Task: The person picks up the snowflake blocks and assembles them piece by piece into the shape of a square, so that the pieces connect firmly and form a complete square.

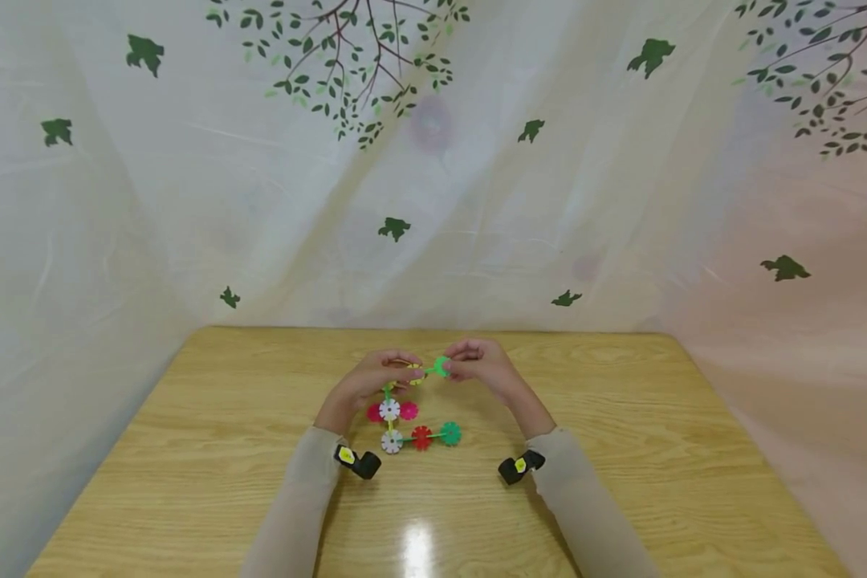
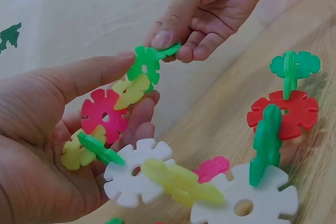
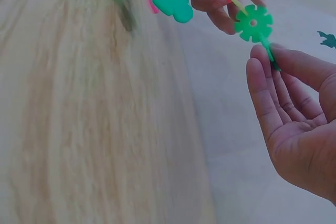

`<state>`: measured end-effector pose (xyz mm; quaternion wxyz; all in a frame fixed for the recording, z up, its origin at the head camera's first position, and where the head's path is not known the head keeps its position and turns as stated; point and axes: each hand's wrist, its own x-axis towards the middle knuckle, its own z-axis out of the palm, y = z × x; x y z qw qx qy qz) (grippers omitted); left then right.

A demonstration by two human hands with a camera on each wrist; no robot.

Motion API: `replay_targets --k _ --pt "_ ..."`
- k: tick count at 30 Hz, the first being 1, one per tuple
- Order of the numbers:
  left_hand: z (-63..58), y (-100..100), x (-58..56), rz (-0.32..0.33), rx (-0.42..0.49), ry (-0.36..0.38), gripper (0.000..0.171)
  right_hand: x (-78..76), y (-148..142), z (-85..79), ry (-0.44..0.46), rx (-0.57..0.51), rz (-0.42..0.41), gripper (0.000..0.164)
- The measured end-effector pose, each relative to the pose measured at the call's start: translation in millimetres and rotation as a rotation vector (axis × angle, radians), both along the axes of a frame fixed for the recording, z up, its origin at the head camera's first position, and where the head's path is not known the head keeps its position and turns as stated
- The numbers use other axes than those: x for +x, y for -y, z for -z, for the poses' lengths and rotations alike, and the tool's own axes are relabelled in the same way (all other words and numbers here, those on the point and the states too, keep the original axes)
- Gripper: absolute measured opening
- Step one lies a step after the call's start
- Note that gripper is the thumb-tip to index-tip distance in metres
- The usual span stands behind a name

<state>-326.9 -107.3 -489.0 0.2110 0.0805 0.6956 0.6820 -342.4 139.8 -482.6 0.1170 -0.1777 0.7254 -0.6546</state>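
A chain of slotted plastic snowflake discs bends between and below the two hands. My left hand (image 1: 364, 381) holds its upper stretch, thumb over a yellow disc (image 2: 131, 92) and a pink-red disc (image 2: 104, 114), fingers curled behind. At the chain's end, my right hand (image 1: 486, 369) pinches a green disc between thumb and fingertips. That disc is slotted crosswise against another green disc (image 3: 253, 24). From the left hand the chain runs down through a white disc (image 1: 389, 410) and another white one, then right through a red disc (image 1: 422, 438) to a green end disc (image 1: 450, 434).
Magenta discs (image 1: 409, 410) lie beside the upper white disc. Under everything is a wooden table (image 1: 621, 449), backed by a pale cloth (image 1: 477, 265) printed with leaves and birds. Both wrists carry small black cameras (image 1: 522, 466).
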Motion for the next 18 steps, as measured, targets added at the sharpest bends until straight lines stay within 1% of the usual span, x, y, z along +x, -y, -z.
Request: replay_targets --k 4,7,10,12,14,18 --pt "1.2 -1.4 0.2 -0.011 0.007 0.006 0.029 2.5 3.8 0.5 -0.014 -0.037 0.017 0.027" --pt "1.8 -2.5 0.9 -0.022 0.005 -0.007 0.036 4.4 6.9 0.7 -0.022 -0.065 0.039 0.027" --pt "2.0 -4.0 1.8 -0.049 -0.003 -0.043 0.04 5.7 9.8 1.2 -0.026 -0.09 0.067 0.027" --pt "1.0 -5.8 3.0 -0.08 -0.004 -0.057 0.039 6.1 11.7 1.7 -0.029 -0.102 0.089 0.025" --pt "0.8 -7.7 3.7 -0.104 -0.001 -0.064 0.039 6.0 12.5 2.5 -0.035 -0.108 0.108 0.024" --pt "0.7 -11.2 4.1 -0.127 0.004 -0.063 0.039 5.3 13.1 3.5 -0.043 -0.109 0.146 0.024"
